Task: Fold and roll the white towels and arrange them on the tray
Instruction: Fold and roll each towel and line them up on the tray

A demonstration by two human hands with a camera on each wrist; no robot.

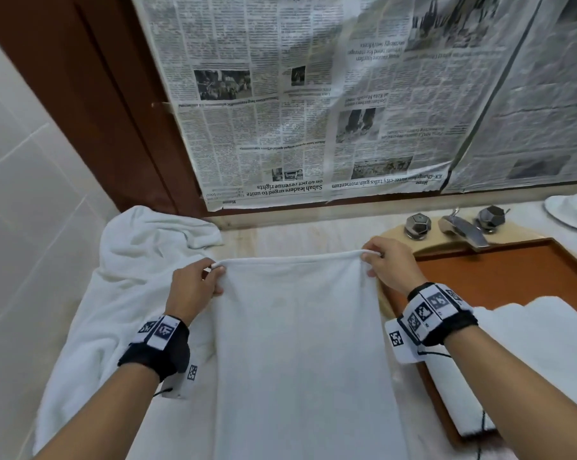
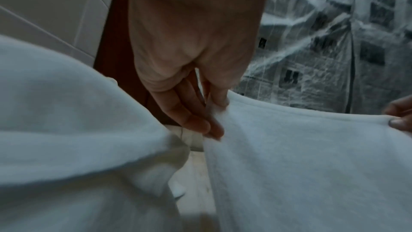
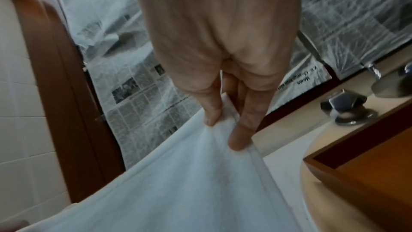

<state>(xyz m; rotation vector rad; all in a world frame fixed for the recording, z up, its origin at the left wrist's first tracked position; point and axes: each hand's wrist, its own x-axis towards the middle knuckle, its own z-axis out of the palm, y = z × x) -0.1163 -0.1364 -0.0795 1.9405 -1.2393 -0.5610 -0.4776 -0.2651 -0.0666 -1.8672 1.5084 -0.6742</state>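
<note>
A countertop (image 1: 280, 234) runs along a wall; newspaper sheets (image 1: 313, 94) hang on the wall behind it. At the centre, a towel (image 1: 300, 343) is held up by its top edge and hangs toward the viewer, the left hand (image 1: 194, 287) pinching the left corner, the right hand (image 1: 390, 263) pinching the right corner. To the left of it, and partly behind it, a loose heap of towels (image 1: 121, 277) lies on the counter, against a tiled side wall (image 1: 25, 161). To the right stands a tray (image 1: 499, 273), with folded towels (image 1: 529, 343) lying in its near part. Behind the tray sits a tap (image 1: 459, 227) between two knobs. At the far right, behind the tray, rests a dish (image 1: 572, 210).
</note>
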